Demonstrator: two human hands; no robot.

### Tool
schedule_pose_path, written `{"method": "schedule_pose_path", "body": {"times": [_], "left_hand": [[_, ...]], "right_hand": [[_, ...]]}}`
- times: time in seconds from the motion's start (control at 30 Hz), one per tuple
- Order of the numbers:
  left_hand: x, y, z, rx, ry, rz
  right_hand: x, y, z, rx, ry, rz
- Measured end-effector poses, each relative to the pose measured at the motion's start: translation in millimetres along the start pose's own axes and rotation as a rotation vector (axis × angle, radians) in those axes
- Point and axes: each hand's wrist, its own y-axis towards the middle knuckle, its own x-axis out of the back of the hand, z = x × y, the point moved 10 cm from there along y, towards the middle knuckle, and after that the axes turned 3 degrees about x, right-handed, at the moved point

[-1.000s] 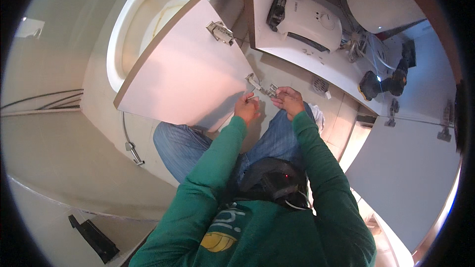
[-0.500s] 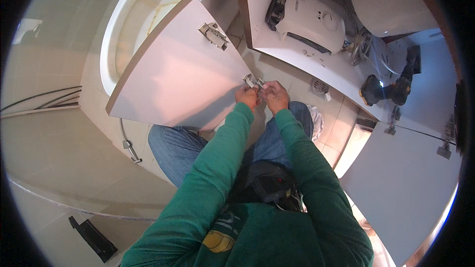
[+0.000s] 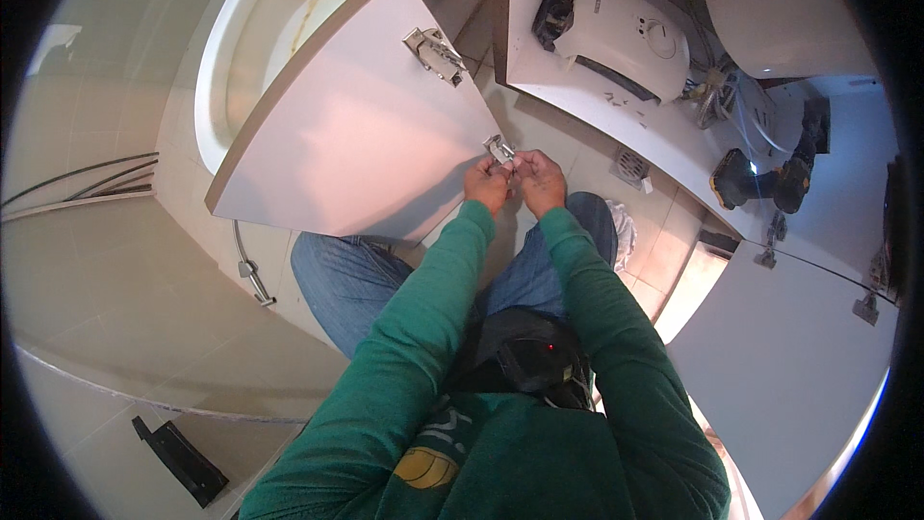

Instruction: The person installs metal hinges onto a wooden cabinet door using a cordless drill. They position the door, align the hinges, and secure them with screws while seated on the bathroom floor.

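Observation:
A white cabinet door panel [image 3: 356, 125] with a curved brown edge leans across my lap, off any cabinet. Near its right corner sits a metal cabinet hinge [image 3: 499, 147], pinched from below by the fingers of my left hand [image 3: 489, 185]. My right hand [image 3: 541, 181] is closed on the hinge's outer side, fingertips meeting those of the left. The fingers partly cover the hinge, so its fastening is hidden. Higher on the same panel, a second hinge [image 3: 435, 56] is attached near the edge and untouched.
A toilet bowl [image 3: 217, 101] stands behind the panel. The open cabinet [image 3: 577, 87] at right holds a white heater-like unit [image 3: 630, 34] and a cordless drill [image 3: 760, 178]. Another door [image 3: 789, 356] hangs open on hinges. A floor drain [image 3: 630, 166] and hose sprayer [image 3: 252, 274] lie nearby.
The hinge part in my right hand has come up against the metal piece on the panel, where a gap showed before. The view has shifted slightly.

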Motion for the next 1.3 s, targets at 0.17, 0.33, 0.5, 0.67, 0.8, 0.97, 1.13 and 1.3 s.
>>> {"method": "schedule_pose_path", "body": {"times": [0.17, 0.33, 0.5, 0.67, 0.8, 0.97, 1.13, 1.3], "left_hand": [[-0.2, -3.0, -0.8, 0.014, -0.001, -0.022], [-1.9, -3.8, 5.2, 0.100, -0.056, 0.025], [5.4, 9.0, -0.8, 0.093, -0.087, 0.117], [16.3, 16.9, -3.6, 0.089, -0.030, 0.070], [13.9, 9.8, -11.0, 0.151, -0.129, -0.057], [12.7, 12.9, -52.4, -0.094, 0.448, -0.211], [20.5, 33.4, -49.1, -0.179, 0.619, -0.350], [18.8, 22.4, -54.8, -0.122, 0.683, -0.377]], "right_hand": [[-4.4, 1.1, -2.9, -0.042, 0.090, 0.048], [-5.9, 8.7, -7.9, 0.033, 0.004, 0.126], [-6.1, -6.4, 20.0, 0.068, 0.114, 0.216], [-8.3, -10.5, 29.9, 0.159, -0.088, 0.175], [-7.4, -15.6, 32.2, 0.112, -0.045, 0.070], [-4.6, -14.6, 21.6, 0.090, -0.022, -0.081], [-7.2, -13.0, 15.0, 0.066, 0.015, -0.114], [-5.8, -19.1, 44.0, 0.168, -0.511, -0.086]]}}
